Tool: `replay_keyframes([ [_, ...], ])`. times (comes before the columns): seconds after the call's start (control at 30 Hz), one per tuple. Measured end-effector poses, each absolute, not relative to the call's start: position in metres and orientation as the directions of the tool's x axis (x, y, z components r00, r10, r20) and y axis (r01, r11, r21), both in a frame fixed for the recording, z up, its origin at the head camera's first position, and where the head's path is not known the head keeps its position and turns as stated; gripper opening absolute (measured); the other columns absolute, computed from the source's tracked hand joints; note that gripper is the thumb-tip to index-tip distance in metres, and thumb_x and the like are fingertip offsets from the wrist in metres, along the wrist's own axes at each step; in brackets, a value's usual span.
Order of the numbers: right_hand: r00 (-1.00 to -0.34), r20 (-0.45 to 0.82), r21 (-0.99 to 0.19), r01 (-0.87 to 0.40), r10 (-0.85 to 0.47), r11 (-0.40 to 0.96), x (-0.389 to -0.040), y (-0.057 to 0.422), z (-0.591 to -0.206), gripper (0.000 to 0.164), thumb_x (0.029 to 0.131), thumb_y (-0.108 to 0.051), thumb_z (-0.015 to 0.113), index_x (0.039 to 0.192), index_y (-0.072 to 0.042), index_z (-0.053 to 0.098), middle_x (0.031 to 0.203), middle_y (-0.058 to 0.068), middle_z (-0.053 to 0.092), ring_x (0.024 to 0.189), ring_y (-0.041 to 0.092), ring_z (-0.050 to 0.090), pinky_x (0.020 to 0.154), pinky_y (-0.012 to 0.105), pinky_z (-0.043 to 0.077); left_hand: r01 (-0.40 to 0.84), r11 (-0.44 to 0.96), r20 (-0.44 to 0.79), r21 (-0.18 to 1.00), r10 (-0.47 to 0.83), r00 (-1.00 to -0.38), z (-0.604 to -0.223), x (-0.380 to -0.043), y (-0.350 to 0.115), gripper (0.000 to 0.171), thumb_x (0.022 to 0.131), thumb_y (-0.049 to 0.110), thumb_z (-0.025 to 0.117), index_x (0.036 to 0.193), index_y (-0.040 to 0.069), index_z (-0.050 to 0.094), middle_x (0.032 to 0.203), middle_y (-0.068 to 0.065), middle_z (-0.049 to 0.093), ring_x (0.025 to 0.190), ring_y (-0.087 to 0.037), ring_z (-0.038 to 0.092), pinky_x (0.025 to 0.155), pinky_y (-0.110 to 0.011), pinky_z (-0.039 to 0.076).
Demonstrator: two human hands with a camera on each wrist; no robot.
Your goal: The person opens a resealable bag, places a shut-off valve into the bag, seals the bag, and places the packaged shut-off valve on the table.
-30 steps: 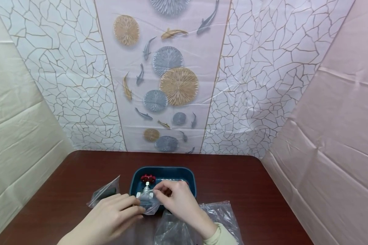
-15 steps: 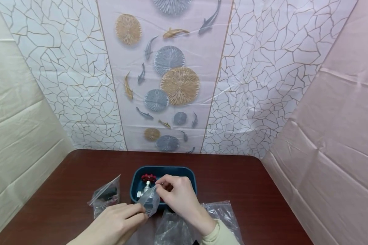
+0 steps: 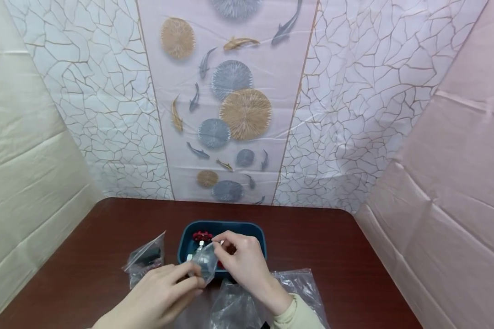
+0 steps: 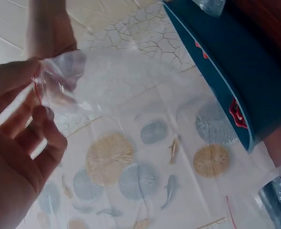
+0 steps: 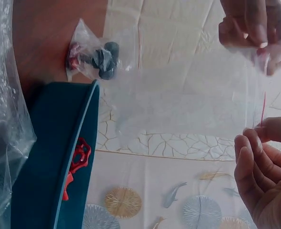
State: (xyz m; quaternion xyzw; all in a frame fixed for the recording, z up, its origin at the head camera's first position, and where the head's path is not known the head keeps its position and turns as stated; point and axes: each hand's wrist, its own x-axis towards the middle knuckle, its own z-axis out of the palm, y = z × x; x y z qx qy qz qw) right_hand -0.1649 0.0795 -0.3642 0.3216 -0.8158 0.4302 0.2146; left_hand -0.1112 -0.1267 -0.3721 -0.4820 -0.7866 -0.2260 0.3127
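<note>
Between my hands hangs a clear zip bag (image 3: 206,262) with a red line along its mouth, and nothing shows inside it. My left hand (image 3: 164,290) pinches one side of the mouth between thumb and fingers. The other side is pinched by my right hand (image 3: 244,260), above the near edge of a dark blue tray (image 3: 234,223). A metal valve with a red handwheel (image 3: 202,236) lies in the tray's left part, partly hidden by the bag. More red (image 5: 68,186) shows inside the tray in the right wrist view; its shape is mostly hidden.
Left of the tray stands a clear zip bag (image 3: 136,274) holding a dark fitting with some red; it shows closer in the right wrist view. Crumpled clear plastic bags (image 3: 300,285) lie in front of the tray, towards the right. Patterned cloth walls enclose the brown table (image 3: 313,237).
The zip bag has come up and spread out between my hands. My right hand rose slightly. My left hand shifted a little rightward, showing more of the bag on the left.
</note>
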Motion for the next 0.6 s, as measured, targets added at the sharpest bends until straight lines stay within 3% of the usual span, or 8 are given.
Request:
replay_keyframes([
  [0.13,-0.701,0.629,-0.563,-0.709,-0.336,0.425,-0.166,0.081,-0.364,0.009,0.090,-0.015,0.061,0.092,-0.016,0.070,0.062,-0.016,0.055,0.046,-0.006,0.045,0.040,0.016,0.038,0.839,0.535,0.753,0.099,0.511,-0.414,-0.372,-0.116,-0.125,0.022,0.087,0.026,0.067,0.108,0.025,0.063,0.110,0.007,0.054,0.073,-0.001,0.054,0.062,-0.018,0.045],
  [0.27,-0.709,0.620,-0.574,-0.702,-0.336,0.423,-0.164,0.079,-0.365,0.008,0.089,-0.015,0.062,0.092,-0.017,0.070,0.061,-0.016,0.055,0.046,-0.006,0.045,0.041,0.016,0.039,0.732,0.609,0.729,0.306,0.344,-0.591,-0.368,-0.118,-0.127,0.032,0.084,0.026,0.070,0.114,0.023,0.060,0.109,0.011,0.050,0.066,0.002,0.048,0.056,-0.014,0.040],
  [0.4,-0.715,0.619,-0.572,-0.694,-0.325,0.437,-0.163,0.079,-0.368,0.008,0.089,-0.016,0.063,0.092,-0.016,0.070,0.061,-0.016,0.054,0.048,-0.005,0.045,0.042,0.016,0.038,0.575,0.653,0.606,0.492,0.218,-0.765,-0.368,-0.123,-0.129,0.031,0.086,0.035,0.067,0.115,0.027,0.059,0.097,0.015,0.047,0.059,0.000,0.041,0.050,-0.016,0.037],
  [0.6,-0.718,0.613,-0.577,-0.692,-0.329,0.435,-0.164,0.079,-0.371,0.009,0.090,-0.020,0.062,0.093,-0.016,0.070,0.063,-0.016,0.054,0.049,-0.004,0.045,0.042,0.017,0.039,0.449,0.605,0.477,0.657,0.127,-0.870,-0.372,-0.127,-0.135,0.020,0.086,0.038,0.065,0.104,0.027,0.065,0.087,0.013,0.051,0.058,-0.004,0.048,0.051,-0.022,0.043],
])
